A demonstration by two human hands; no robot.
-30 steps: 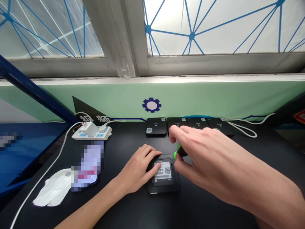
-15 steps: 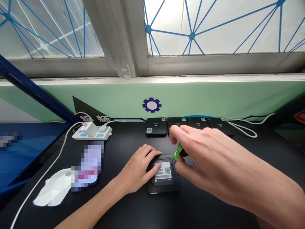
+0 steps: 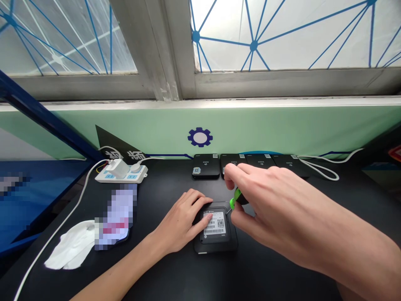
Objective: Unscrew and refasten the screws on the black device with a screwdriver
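A black square electronic device (image 3: 216, 246) lies flat on the dark table, its white printed label (image 3: 216, 224) facing up. My left hand (image 3: 184, 221) holds it from the left, thumb across the label and fingers along the far left edge. My right hand (image 3: 266, 200) is closed around a screwdriver (image 3: 238, 198) with a green and black handle. The tool leans, and its thin metal shaft reaches the device's right side near the far corner. Its very tip is too small to make out, and my fingers hide most of the handle.
Several similar black devices (image 3: 206, 166) stand in a row along the green wall panel. At the left are a white power strip (image 3: 120, 177) with plugs, a blurred phone (image 3: 117, 217) and a crumpled white tissue (image 3: 72, 246). A white cable (image 3: 326, 171) loops at the back right.
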